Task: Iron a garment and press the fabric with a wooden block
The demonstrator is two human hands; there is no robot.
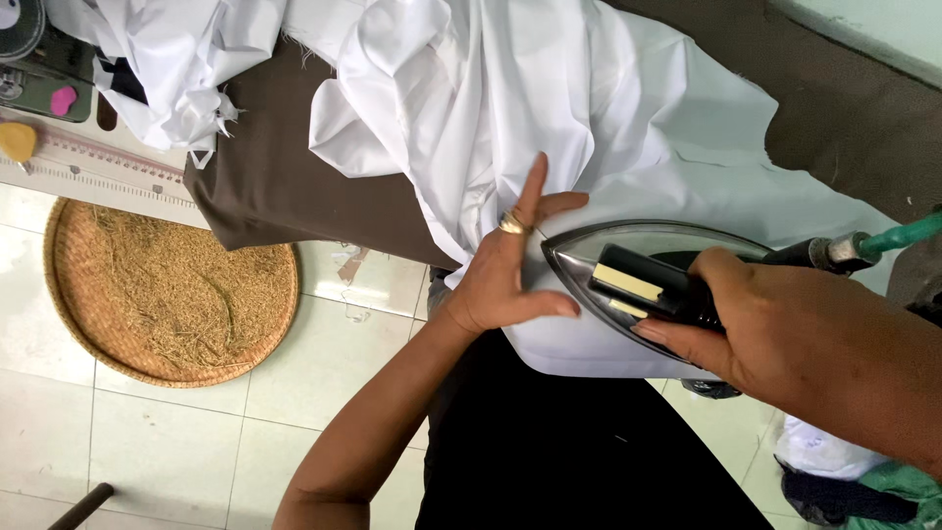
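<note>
Now iron [638, 285] under right hand [775, 324].

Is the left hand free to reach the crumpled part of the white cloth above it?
Probably yes. The left hand lies flat on the white cloth, holding nothing, and nothing lies between it and the crumpled folds. The iron, gripped by the right hand, sits off to its side.

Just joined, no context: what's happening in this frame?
A person is ironing white cloth on a brown padded board. The right hand grips the handle of a metal iron resting on the cloth. The left hand, wearing a ring, lies flat on the cloth just ahead of the iron's tip. A round woven tray of straw sits on the tiled floor.
</note>
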